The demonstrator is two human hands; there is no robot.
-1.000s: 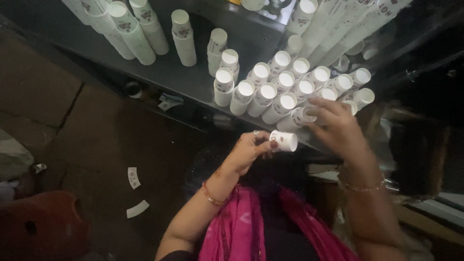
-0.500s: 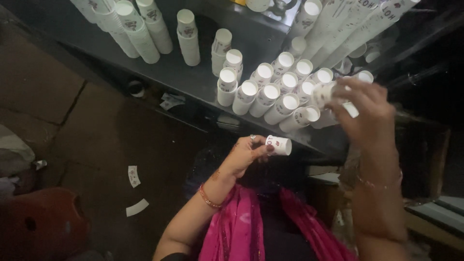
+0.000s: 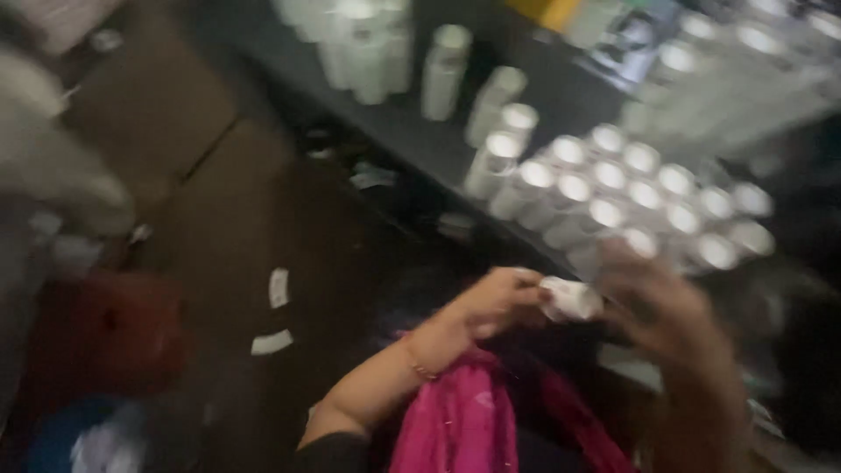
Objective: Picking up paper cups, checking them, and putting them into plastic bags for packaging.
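A small white bottle (image 3: 569,299) is held in front of the body, pinched by the fingers of the left hand (image 3: 501,300). The right hand (image 3: 659,307) is raised just beside it; through the motion blur it cannot be told whether its fingers touch or grip. A crowded cluster of white-capped bottles (image 3: 631,197) stands close behind on the dark shelf (image 3: 412,140). Risk noted: 1 careless sweep of the right hand could topple several, and the single-hand pinch could let the bottle slip.

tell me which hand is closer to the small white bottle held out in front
Left. The left hand holds the small white bottle at its fingertips; the right hand is blurred just to the bottle's right, contact unclear.
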